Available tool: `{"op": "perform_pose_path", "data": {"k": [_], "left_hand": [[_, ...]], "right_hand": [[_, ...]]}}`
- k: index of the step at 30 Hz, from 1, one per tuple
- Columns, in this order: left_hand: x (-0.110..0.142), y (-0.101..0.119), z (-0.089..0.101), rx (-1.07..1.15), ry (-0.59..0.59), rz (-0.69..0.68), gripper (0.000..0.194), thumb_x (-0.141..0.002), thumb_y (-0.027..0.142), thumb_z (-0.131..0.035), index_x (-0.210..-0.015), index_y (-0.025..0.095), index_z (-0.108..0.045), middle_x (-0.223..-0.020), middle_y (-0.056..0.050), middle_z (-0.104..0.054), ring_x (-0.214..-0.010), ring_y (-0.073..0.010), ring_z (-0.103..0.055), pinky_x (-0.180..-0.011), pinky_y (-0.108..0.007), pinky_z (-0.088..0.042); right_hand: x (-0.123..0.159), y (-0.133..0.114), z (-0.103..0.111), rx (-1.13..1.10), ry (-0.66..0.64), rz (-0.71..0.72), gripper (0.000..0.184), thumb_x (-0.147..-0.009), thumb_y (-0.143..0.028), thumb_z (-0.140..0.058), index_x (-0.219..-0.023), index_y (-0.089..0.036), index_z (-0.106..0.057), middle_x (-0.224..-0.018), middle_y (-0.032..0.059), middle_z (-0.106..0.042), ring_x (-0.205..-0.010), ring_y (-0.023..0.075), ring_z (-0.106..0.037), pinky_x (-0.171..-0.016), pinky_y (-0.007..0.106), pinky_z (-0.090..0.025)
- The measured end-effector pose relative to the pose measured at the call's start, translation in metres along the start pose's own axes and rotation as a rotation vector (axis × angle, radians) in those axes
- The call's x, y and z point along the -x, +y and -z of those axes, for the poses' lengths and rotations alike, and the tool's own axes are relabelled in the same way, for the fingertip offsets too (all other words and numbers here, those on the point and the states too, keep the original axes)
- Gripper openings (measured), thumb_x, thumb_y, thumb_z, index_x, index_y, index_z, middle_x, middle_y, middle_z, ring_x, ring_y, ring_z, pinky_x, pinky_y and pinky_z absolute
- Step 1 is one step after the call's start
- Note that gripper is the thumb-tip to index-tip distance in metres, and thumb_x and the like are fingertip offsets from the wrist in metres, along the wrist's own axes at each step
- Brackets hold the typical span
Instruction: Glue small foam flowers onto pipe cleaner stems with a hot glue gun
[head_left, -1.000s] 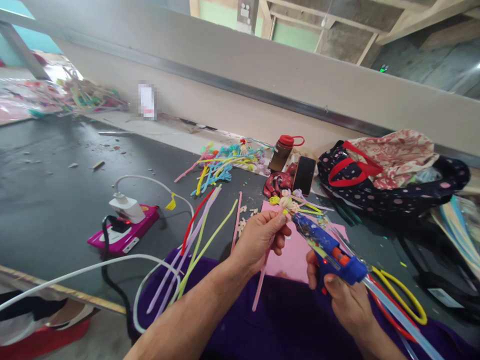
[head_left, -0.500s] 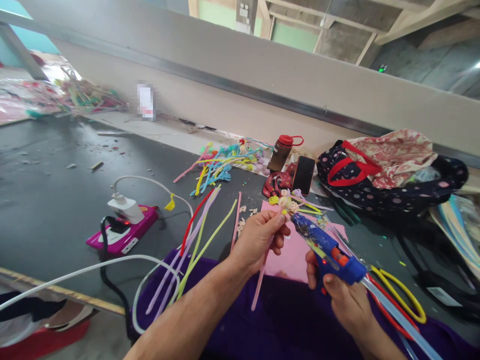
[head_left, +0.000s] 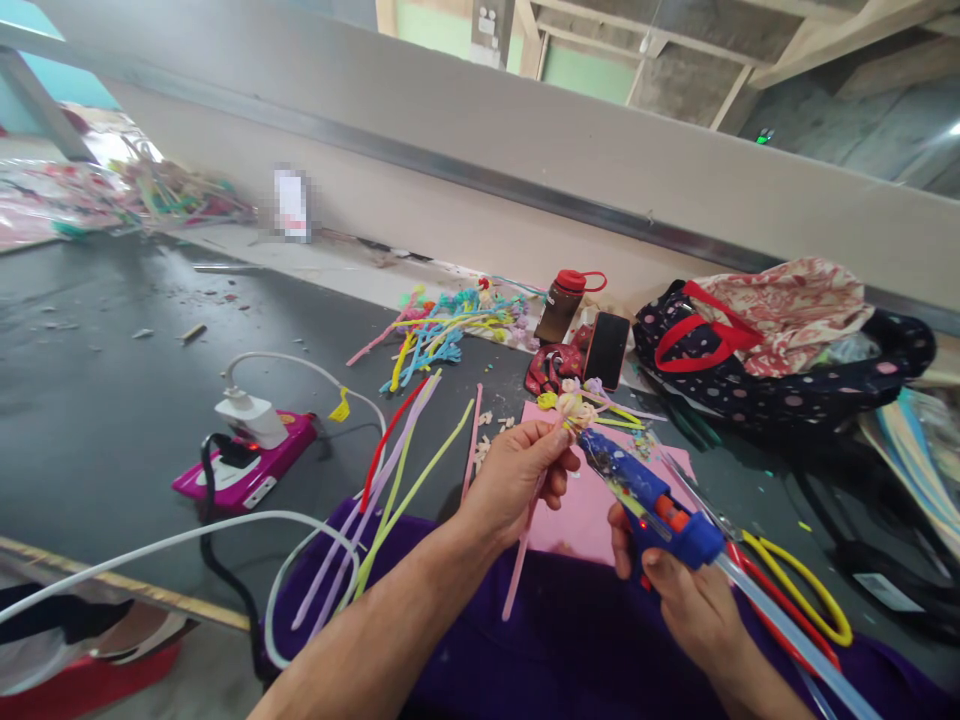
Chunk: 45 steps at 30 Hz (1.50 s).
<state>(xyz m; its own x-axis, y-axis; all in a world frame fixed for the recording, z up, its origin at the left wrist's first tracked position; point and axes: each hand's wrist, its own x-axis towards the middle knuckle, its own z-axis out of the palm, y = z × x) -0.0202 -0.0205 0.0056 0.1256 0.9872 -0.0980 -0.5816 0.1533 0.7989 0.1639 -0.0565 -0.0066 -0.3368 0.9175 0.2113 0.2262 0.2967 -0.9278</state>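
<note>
My left hand point(head_left: 525, 475) pinches a pink pipe cleaner flower stem point(head_left: 519, 570), whose lower end hangs below my fingers. Pale fuzzy petals point(head_left: 571, 402) show just above the fingertips. In my right hand point(head_left: 686, 590) is a blue glue gun point(head_left: 645, 500), its nozzle close to the base of the petals; whether it touches is too small to tell. A clear glue stick point(head_left: 802, 635) runs out of the gun's back end. Beneath both hands lies a pink sheet point(head_left: 577, 515). Scissors with red and yellow handles point(head_left: 806, 580) lie right of the gun.
Loose pipe cleaners point(head_left: 409, 460) lie left of my arm, near a magenta power strip point(head_left: 292, 450) with white and black cables. Finished-looking stems point(head_left: 450, 330), a bottle point(head_left: 562, 305), a phone point(head_left: 607, 350) and a dotted bag point(head_left: 750, 370) line the back.
The glue gun has shifted slightly left, its nozzle nearer the petals' base. My left hand and the stem stay in place.
</note>
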Motion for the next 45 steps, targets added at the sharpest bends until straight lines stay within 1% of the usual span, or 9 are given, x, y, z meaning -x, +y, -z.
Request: {"op": "perform_pose_path", "data": {"k": [6,12,18,24,27,33,37,41,45], "left_hand": [[-0.003,0.007,0.008,-0.016,0.017,-0.029,0.029,-0.072,0.04,-0.062,-0.065,0.014,-0.052,-0.058,0.002,-0.056,-0.037,-0.0029,-0.042,-0.034,-0.016,-0.031],[-0.004,0.02,0.018,0.034,0.037,-0.049,0.027,-0.072,0.037,-0.063,-0.065,0.013,-0.053,-0.059,0.003,-0.055,-0.039,-0.002,-0.042,-0.035,-0.014,-0.029],[-0.002,0.022,0.015,0.018,-0.019,-0.014,0.026,-0.07,0.037,-0.065,-0.066,0.014,-0.052,-0.058,0.003,-0.056,-0.038,-0.0024,-0.042,-0.034,-0.014,-0.029],[0.002,0.02,0.009,0.036,-0.091,0.106,0.026,-0.07,0.035,-0.065,-0.063,0.014,-0.052,-0.055,0.003,-0.055,-0.035,-0.0017,-0.04,-0.031,-0.013,-0.026],[0.004,0.015,0.005,0.045,-0.123,0.127,0.025,-0.071,0.033,-0.064,-0.063,0.013,-0.053,-0.055,0.002,-0.056,-0.034,-0.002,-0.042,-0.03,-0.014,-0.027],[0.006,0.008,0.0,0.034,-0.155,0.177,0.023,-0.076,0.031,-0.06,-0.064,0.012,-0.055,-0.055,0.002,-0.057,-0.034,-0.0018,-0.043,-0.03,-0.013,-0.029],[0.006,0.009,0.0,0.05,-0.147,0.176,0.023,-0.076,0.031,-0.06,-0.064,0.013,-0.055,-0.053,0.002,-0.057,-0.033,-0.0018,-0.043,-0.03,-0.012,-0.029],[0.006,0.008,0.0,0.068,-0.144,0.162,0.022,-0.076,0.032,-0.06,-0.066,0.013,-0.055,-0.054,0.002,-0.058,-0.033,-0.0021,-0.043,-0.03,-0.012,-0.029],[0.005,0.005,-0.001,0.051,-0.153,0.162,0.023,-0.076,0.032,-0.06,-0.067,0.012,-0.055,-0.055,0.002,-0.058,-0.033,-0.0021,-0.044,-0.03,-0.012,-0.03]], "right_hand": [[-0.004,-0.007,0.011,0.003,0.074,0.057,0.037,-0.079,-0.049,-0.052,-0.095,-0.017,-0.056,-0.078,0.0071,-0.062,-0.058,0.016,-0.055,-0.054,0.028,-0.047],[0.01,0.002,0.027,0.609,0.07,-0.064,0.025,-0.079,-0.039,-0.056,-0.093,-0.019,-0.052,-0.079,0.0039,-0.06,-0.065,0.0183,-0.057,-0.057,0.028,-0.046],[0.037,0.03,0.01,0.954,-0.038,-0.084,0.025,-0.08,-0.04,-0.053,-0.094,-0.019,-0.049,-0.081,0.0048,-0.058,-0.062,0.019,-0.059,-0.057,0.03,-0.046],[0.031,0.033,0.002,1.088,-0.051,0.07,0.027,-0.08,-0.04,-0.052,-0.097,-0.019,-0.055,-0.084,0.0061,-0.06,-0.061,0.0191,-0.061,-0.051,0.028,-0.045],[0.017,0.012,0.014,1.013,0.052,0.21,0.029,-0.081,-0.037,-0.054,-0.104,-0.02,-0.057,-0.098,0.0091,-0.059,-0.071,0.0196,-0.062,-0.057,0.029,-0.047],[-0.041,-0.033,0.019,0.564,-0.003,0.449,0.012,-0.08,-0.02,-0.058,-0.092,-0.022,-0.059,-0.084,0.0039,-0.061,-0.07,0.0149,-0.058,-0.061,0.027,-0.047],[-0.066,-0.037,0.004,0.509,-0.046,0.515,0.015,-0.08,-0.017,-0.057,-0.093,-0.021,-0.061,-0.085,0.004,-0.062,-0.07,0.0137,-0.058,-0.056,0.024,-0.047],[-0.071,-0.036,-0.002,0.509,-0.023,0.543,0.012,-0.081,-0.016,-0.054,-0.089,-0.021,-0.061,-0.082,0.0037,-0.063,-0.076,0.0152,-0.059,-0.064,0.027,-0.048],[-0.072,-0.036,0.0,0.551,-0.022,0.562,0.009,-0.08,-0.013,-0.055,-0.085,-0.019,-0.061,-0.076,0.0029,-0.062,-0.066,0.0126,-0.056,-0.056,0.024,-0.045]]}}
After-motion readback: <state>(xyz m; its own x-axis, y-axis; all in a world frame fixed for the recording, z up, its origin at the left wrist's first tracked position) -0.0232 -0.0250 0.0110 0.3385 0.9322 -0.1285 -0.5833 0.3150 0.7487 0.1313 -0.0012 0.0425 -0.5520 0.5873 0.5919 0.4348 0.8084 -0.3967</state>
